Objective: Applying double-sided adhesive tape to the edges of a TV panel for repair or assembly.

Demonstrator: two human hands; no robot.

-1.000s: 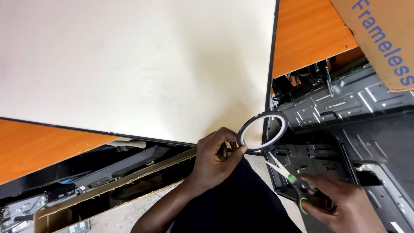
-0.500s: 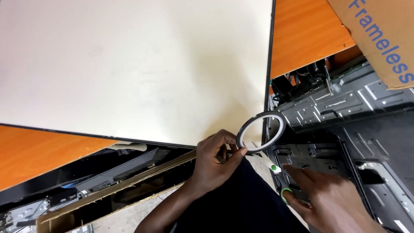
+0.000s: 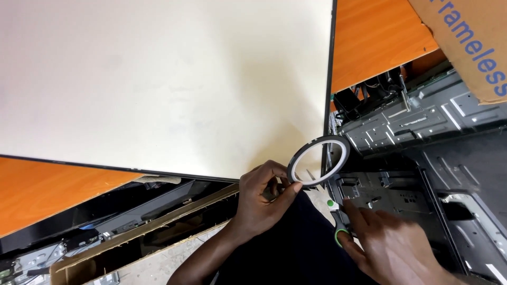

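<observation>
Black tape roll (image 3: 319,161) is pinched upright by the left hand (image 3: 264,198) beside the white panel's (image 3: 158,79) edge, green-handled scissors (image 3: 337,224) are covered by the right hand (image 3: 391,248), grip unclear, no tape seemingly applied yet.

A large matt off-white panel (image 3: 158,79) lies on the glossy orange wood-look surface (image 3: 375,37), beside stamped grey sheet-metal chassis (image 3: 422,116), rough brown cardboard (image 3: 465,42) and a glossy black tape ring (image 3: 318,161).
</observation>
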